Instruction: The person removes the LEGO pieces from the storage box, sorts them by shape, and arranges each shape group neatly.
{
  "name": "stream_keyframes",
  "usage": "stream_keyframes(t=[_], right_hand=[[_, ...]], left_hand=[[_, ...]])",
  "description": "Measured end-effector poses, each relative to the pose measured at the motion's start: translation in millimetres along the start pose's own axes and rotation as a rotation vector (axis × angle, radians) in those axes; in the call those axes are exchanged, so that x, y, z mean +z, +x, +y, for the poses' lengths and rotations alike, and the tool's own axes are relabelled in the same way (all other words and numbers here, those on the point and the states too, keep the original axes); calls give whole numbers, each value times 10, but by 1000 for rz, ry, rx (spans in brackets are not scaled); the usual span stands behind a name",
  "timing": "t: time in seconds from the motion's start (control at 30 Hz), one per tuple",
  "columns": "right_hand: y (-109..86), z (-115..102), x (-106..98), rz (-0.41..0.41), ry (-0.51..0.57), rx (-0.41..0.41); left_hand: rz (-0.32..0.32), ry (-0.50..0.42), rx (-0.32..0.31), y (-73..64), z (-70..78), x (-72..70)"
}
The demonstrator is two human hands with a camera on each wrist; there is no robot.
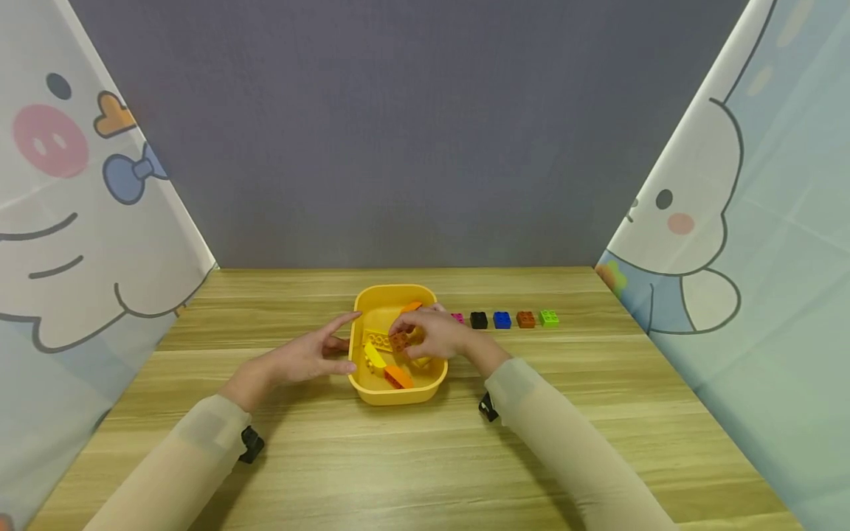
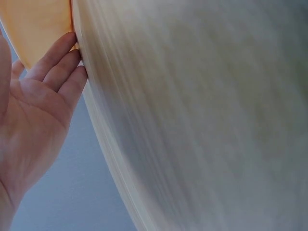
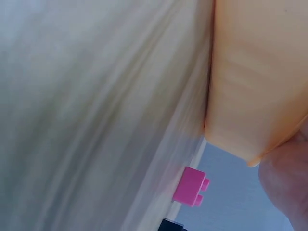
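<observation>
A yellow plastic bin (image 1: pixel 397 398) stands on the table, with toy bricks inside. My left hand (image 1: pixel 305 357) is at its left side, thumb by the rim and fingers spread; in the left wrist view the extended fingertips touch the bin's outer wall. My right hand (image 1: pixel 434 333) reaches in over the right rim and pinches a brown brick (image 1: pixel 399 341) between thumb and fingers. Near that brick lie a yellow studded brick (image 1: pixel 377 340), a curved yellow piece (image 1: pixel 374 355), an orange piece (image 1: pixel 398 377) and another orange piece (image 1: pixel 412 306). The right hand partly hides other yellow pieces.
Right of the bin, a row of small studded bricks runs across the table: pink (image 3: pixel 190 186), black (image 1: pixel 479 320), blue (image 1: pixel 502 320), brown (image 1: pixel 526 319) and lime green (image 1: pixel 549 318). Behind the wooden table (image 1: pixel 372 464) rises a dark grey panel (image 1: pixel 398 147). Printed cloths hang at both sides.
</observation>
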State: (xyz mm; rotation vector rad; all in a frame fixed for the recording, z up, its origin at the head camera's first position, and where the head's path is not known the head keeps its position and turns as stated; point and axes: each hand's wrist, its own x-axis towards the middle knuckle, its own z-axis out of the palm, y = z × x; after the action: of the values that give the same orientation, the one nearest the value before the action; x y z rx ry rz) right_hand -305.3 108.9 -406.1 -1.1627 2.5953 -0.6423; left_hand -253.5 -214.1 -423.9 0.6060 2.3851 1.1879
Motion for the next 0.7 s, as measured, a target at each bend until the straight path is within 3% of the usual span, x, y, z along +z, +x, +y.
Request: stream_keyframes(t=[0.27,0.4,0.7], right_hand=[[-7,34,9,65,105,-55],[-37,65,-14,102,201,-45],[-295,111,-317,275,330,-40]], left_hand=[[-4,4,-3,-9,26,2],[-11,-9,-1,-5,26,5],[-2,12,-9,0,19,-2]])
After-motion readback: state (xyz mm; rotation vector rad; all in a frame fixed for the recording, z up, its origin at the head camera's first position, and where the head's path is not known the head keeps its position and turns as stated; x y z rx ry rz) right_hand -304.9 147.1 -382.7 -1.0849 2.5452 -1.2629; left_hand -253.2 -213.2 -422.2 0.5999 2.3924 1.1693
